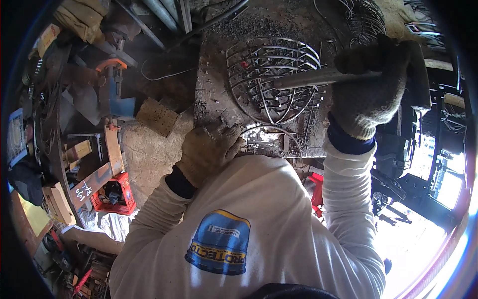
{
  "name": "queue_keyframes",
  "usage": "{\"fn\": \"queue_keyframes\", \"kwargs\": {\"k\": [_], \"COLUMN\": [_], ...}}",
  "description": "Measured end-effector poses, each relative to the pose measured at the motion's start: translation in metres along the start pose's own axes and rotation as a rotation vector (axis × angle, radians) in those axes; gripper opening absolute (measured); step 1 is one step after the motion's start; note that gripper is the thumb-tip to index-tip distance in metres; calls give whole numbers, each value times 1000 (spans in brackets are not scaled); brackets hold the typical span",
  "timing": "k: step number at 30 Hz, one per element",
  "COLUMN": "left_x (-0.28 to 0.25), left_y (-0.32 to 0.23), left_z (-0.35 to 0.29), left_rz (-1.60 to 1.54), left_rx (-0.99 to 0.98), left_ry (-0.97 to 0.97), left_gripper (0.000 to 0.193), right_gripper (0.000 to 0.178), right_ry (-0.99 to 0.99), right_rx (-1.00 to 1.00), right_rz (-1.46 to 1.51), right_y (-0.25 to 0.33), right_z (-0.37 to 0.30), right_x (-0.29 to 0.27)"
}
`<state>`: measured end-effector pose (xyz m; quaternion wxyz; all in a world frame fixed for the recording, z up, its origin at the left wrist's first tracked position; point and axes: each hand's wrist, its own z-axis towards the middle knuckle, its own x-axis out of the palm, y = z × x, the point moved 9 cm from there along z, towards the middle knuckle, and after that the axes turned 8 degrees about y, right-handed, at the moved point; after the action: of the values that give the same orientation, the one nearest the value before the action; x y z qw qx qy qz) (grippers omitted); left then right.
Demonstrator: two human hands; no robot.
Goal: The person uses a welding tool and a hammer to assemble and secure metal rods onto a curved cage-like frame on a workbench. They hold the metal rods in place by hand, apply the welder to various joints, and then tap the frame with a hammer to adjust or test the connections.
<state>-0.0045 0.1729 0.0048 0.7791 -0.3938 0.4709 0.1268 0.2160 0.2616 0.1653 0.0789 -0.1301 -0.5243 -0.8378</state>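
My right hand (368, 102), in a grey knitted work glove, is raised on the right. It is closed round the handle of a hammer (323, 77), whose dark metal head is on the far right side of the fist. My left hand (206, 152), in a worn brownish glove, rests at the near edge of the workbench (211, 74). Its fingers are curled at one end of a thin metal hoop (288, 131). Just beyond the hoop lies a rounded cage of bent metal rods (274, 47), partly covered by the hammer handle.
Dark scraps and short rods litter the bench top. Coiled wire (366, 22) lies at its far right. On the left are a blue and orange tool (117, 94), a block (157, 117) on the floor, and a red crate (130, 194). Metal pipes (162, 12) lean at the back.
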Motion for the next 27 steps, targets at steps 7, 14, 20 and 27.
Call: {"fn": "queue_keyframes", "kwargs": {"k": [7,14,20,27], "left_x": [8,9,1,0], "left_y": [5,1,0,-7], "left_z": [-1,1,0,-1], "left_rz": [4,5,70,78], "left_rx": [-58,17,-18,24], "left_ry": [83,94,-20,-51], "left_gripper": [23,22,27,33], "right_gripper": [36,37,39,39], "right_ry": [-93,-39,259,65], "right_rx": [108,77,-83,49], "right_rz": [-31,-244,-558,-419], "right_y": [-33,-42,-8,-10], "right_z": [-7,-22,-34,-60], "right_x": [-6,-2,39,25]}}
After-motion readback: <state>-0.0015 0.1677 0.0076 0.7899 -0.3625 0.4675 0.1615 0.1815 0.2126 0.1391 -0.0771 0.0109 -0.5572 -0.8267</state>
